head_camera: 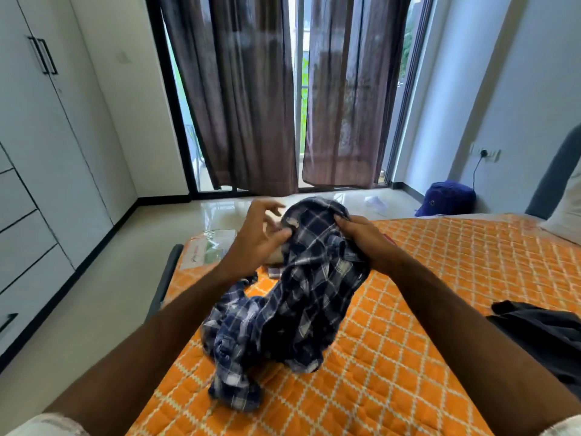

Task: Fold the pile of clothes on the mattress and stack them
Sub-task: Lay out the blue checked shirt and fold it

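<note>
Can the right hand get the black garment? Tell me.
Probably not yet: the right hand grips the plaid shirt. The black garment lies uncovered beside that arm.

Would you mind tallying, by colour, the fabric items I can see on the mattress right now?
Navy plaid: 1, the shirt, held up by the left hand and right hand
Black: 1, the garment at the right edge
White: 1, the pillow, only partly in view
Total: 3
</note>
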